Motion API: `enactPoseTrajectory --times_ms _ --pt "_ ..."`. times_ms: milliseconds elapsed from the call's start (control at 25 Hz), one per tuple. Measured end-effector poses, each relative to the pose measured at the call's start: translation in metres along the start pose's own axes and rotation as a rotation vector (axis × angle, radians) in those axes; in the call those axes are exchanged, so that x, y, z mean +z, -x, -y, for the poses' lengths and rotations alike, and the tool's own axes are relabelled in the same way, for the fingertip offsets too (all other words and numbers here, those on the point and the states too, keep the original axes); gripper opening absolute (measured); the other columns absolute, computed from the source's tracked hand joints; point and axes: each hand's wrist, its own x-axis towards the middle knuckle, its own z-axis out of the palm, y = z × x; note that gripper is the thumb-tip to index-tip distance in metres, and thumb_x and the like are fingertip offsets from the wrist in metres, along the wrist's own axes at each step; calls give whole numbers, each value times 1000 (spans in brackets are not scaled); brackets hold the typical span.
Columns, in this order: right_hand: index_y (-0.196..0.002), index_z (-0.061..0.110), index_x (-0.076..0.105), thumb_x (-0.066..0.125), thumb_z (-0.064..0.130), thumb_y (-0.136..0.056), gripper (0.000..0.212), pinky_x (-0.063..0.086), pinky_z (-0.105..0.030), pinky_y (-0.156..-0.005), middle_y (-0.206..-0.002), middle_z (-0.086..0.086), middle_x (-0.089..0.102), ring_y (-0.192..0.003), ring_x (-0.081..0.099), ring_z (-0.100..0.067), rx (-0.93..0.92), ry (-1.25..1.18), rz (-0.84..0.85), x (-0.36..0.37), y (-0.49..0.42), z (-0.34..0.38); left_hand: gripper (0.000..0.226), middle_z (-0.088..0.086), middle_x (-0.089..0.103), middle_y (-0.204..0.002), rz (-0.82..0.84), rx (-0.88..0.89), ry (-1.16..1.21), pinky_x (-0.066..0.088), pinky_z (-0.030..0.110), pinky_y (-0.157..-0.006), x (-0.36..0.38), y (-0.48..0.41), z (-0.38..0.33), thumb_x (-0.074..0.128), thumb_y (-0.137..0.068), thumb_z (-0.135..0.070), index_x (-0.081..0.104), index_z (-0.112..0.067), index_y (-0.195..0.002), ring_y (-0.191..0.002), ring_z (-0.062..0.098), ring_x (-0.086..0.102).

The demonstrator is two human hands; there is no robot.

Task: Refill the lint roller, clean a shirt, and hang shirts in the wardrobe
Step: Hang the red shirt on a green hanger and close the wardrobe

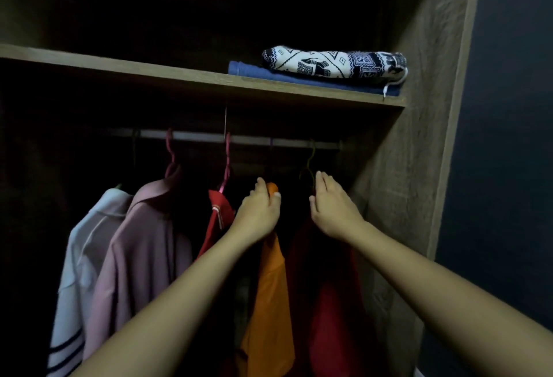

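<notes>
Several shirts hang from the wardrobe rail (254, 139): a white one (80, 257), a pink one (140, 245), a red one (217, 218), an orange one (270, 292) and a dark red one (332, 301). My left hand (260, 212) grips the top of the orange shirt at its shoulder. My right hand (332, 203) is at the top of the dark red shirt, just below its hanger hook (311, 164), with fingers extended and apart. The lint roller is not in view.
A wooden shelf (149, 72) runs above the rail and carries a folded patterned cloth (332, 62) on a folded blue cloth (299, 77). The wardrobe's side panel (419, 152) stands close to the right of my right hand. The interior is dim.
</notes>
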Motion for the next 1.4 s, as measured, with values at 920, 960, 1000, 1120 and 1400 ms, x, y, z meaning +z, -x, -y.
enactPoseTrajectory --times_ms 920,960,1000,1120,1400 --pt "-131 -2 47 35 41 -83 66 39 -47 -101 -136 -24 49 -127 47 -36 -290 -225 379 148 328 185 69 17 24 -152 -16 44 -752 21 45 -113 -44 291 180 19 -89 -42 26 -1 -144 -142 30 19" --pt "-129 -2 50 35 41 -82 66 41 -47 -99 -134 -23 52 -125 50 -35 -306 -229 396 158 335 204 67 18 27 -151 1 52 -804 24 45 -112 -56 297 194 21 -90 -40 28 -1 -143 -141 29 21" --pt "-128 -1 52 35 42 -81 66 42 -46 -98 -132 -22 54 -124 51 -34 -323 -231 413 167 341 222 64 18 30 -150 10 72 -848 28 45 -110 -68 302 205 25 -91 -38 30 -1 -142 -140 29 24" --pt "-123 4 59 33 46 -79 66 47 -41 -94 -128 -17 59 -120 56 -29 -400 -185 536 197 350 283 59 18 39 -146 8 182 -976 36 44 -105 -108 313 243 36 -89 -33 37 0 -139 -135 30 35" --pt "-119 8 63 57 62 -70 73 33 -35 -106 -122 -7 65 -121 55 -19 -645 163 654 245 325 368 61 17 29 -150 -38 319 -1133 20 40 -110 -186 301 301 33 -91 -32 25 -2 -144 -139 25 17"
